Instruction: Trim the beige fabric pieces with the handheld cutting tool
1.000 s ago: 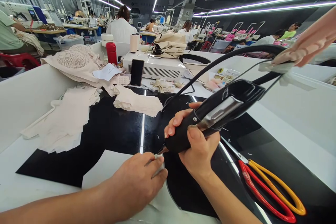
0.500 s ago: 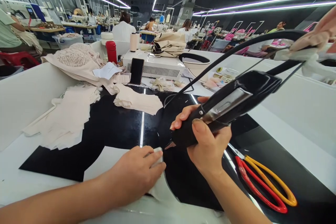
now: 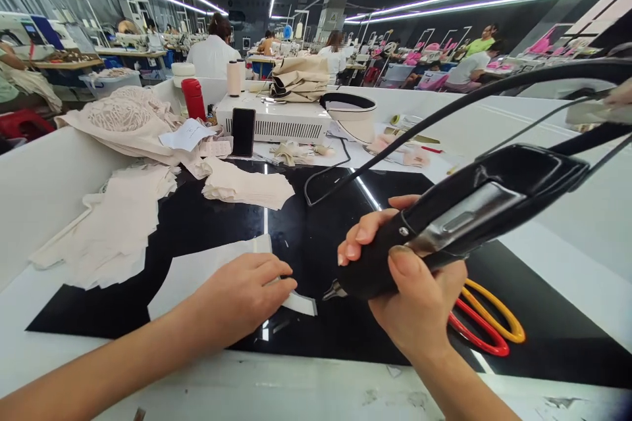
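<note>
In the right hand (image 3: 415, 283), a black handheld tool (image 3: 459, 223) is held with the grip fully closed, the fingers being wrapped round its body and the thumb laid along the near side. The tool's long axis is slanted: its metal tip (image 3: 334, 290) is pointed down and leftward, while the rear is raised toward the right, where the cord (image 3: 434, 120) is carried off in a loop.

Just to the left of the tip, and slightly nearer the wearer, the free end of a pale strip (image 3: 302, 304) is seen on the black mat (image 3: 316, 230). A narrow dark gap is shown between the two, so no contact is seen. The strip's long axis is run out rightward from beneath the fingers of the left hand (image 3: 259, 286), by which its other end is covered. Of the two hands, the left is nearer to the strip; from the right it is separated by the length of the tip.

By the left hand, with fingers bent and palm turned down, a pale sheet (image 3: 182, 273) is also partly covered. Whether anything is pinched in this grip cannot be told, nor whether sheet and strip are joined.

Beyond the right wrist, red and yellow loop handles (image 3: 518, 335) are partly hidden.
</note>
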Motion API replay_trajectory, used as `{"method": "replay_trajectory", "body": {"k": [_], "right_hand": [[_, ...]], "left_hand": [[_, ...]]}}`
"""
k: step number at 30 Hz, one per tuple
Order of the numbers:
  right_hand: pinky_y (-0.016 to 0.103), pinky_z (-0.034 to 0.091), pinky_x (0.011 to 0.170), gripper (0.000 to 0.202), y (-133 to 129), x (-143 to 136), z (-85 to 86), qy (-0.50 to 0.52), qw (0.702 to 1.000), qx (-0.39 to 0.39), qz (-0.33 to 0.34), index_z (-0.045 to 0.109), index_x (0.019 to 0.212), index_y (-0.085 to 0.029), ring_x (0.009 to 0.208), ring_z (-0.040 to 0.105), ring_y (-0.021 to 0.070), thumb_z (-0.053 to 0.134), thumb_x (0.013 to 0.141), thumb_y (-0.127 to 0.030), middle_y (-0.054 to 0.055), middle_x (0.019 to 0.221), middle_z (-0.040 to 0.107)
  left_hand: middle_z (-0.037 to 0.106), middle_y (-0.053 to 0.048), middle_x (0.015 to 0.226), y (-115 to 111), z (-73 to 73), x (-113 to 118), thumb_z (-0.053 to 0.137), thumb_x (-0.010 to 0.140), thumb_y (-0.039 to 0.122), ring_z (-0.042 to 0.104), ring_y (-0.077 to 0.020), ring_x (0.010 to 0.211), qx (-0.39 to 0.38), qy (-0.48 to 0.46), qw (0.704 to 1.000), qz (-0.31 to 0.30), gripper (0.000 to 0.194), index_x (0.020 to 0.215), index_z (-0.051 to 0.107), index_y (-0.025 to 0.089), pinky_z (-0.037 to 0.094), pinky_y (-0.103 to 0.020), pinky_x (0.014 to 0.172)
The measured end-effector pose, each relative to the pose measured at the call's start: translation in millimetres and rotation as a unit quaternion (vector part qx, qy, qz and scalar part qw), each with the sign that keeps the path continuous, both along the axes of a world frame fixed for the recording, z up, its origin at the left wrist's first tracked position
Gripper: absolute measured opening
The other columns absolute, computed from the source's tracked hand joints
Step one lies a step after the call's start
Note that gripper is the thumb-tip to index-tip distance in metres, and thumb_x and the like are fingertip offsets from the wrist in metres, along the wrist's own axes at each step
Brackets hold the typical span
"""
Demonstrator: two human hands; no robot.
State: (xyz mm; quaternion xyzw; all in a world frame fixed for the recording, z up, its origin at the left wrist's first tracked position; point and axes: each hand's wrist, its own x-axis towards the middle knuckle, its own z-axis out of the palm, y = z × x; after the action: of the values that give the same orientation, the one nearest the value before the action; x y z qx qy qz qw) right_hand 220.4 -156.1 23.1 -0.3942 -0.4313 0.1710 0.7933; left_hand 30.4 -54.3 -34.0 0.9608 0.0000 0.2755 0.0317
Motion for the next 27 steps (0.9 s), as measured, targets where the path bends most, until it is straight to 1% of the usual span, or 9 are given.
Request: {"method": "replay_trajectory", "body": {"k": [2,4,7,11,17,22,27], "right_hand": [[0.032,0.056,0.048,0.042,-0.1,-1.3,-2.3,-0.002,1.0,0.002,0.007,0.07,0.111,-0.029,0.055,0.065,0.0169,0.093,0.081,-0.047,-0.004,0.076,0.069],[0.031,0.057,0.05,0.043,0.2,-2.3,-4.2,0.0,1.0,0.007,0.018,0.069,0.113,-0.029,0.055,0.065,0.0159,0.093,0.082,-0.046,-0.004,0.077,0.069],[0.03,0.057,0.051,0.045,-0.1,-3.9,-6.1,0.008,1.0,0.012,0.027,0.068,0.114,-0.029,0.056,0.065,0.0152,0.094,0.081,-0.046,-0.004,0.077,0.07],[0.03,0.057,0.05,0.047,-4.8,-6.5,-6.9,0.016,0.999,0.006,0.032,0.068,0.114,-0.028,0.056,0.065,0.0154,0.095,0.08,-0.047,-0.004,0.077,0.069],[0.027,0.057,0.052,0.04,-13.4,-11.3,-10.5,0.025,0.997,0.013,0.067,0.07,0.117,-0.03,0.06,0.066,0.0147,0.091,0.086,-0.041,-0.003,0.081,0.072],[0.027,0.056,0.052,0.042,-12.7,-14.2,-15.2,0.03,0.997,0.018,0.062,0.069,0.118,-0.03,0.059,0.066,0.0142,0.092,0.085,-0.042,-0.003,0.082,0.072],[0.028,0.057,0.052,0.045,-9.5,-14.2,-14.9,0.038,0.998,0.024,0.052,0.069,0.117,-0.029,0.059,0.067,0.0147,0.094,0.083,-0.044,-0.003,0.082,0.072]], "left_hand": [[0.078,-0.008,0.109,-8.1,-2.8,2.8,0.048,0.11,0.008,0.074,-0.0197,0.101,-0.012,-0.012,1.0,-0.026,0.022,0.113,0.069,0.014,0.062,-0.031,0.09],[0.077,-0.007,0.108,-12.7,-6.5,5.8,0.048,0.112,0.012,0.074,-0.0198,0.1,-0.018,-0.018,0.999,-0.044,0.02,0.114,0.068,0.013,0.062,-0.031,0.089],[0.076,-0.008,0.106,-13.8,-12.6,10.9,0.049,0.113,0.014,0.073,-0.0199,0.099,-0.028,-0.015,0.998,-0.054,0.019,0.115,0.068,0.012,0.061,-0.032,0.089],[0.073,-0.006,0.097,-11.2,-18.4,17.3,0.05,0.113,0.016,0.07,-0.0194,0.089,-0.04,-0.004,0.997,-0.06,0.019,0.108,0.068,0.014,0.06,-0.031,0.084],[0.072,-0.005,0.093,-9.9,-19.3,20.6,0.047,0.115,0.017,0.067,-0.0182,0.081,-0.047,-0.025,0.997,-0.062,0.026,0.1,0.068,0.015,0.057,-0.03,0.077],[0.073,-0.004,0.091,-9.2,-19.9,20.3,0.048,0.114,0.016,0.067,-0.0176,0.079,-0.049,-0.043,0.996,-0.062,0.026,0.098,0.069,0.015,0.056,-0.029,0.073],[0.074,-0.003,0.092,-7.4,-22.5,20.7,0.049,0.113,0.013,0.068,-0.0172,0.081,-0.031,-0.046,0.997,-0.062,0.025,0.098,0.069,0.016,0.057,-0.03,0.074]]}}
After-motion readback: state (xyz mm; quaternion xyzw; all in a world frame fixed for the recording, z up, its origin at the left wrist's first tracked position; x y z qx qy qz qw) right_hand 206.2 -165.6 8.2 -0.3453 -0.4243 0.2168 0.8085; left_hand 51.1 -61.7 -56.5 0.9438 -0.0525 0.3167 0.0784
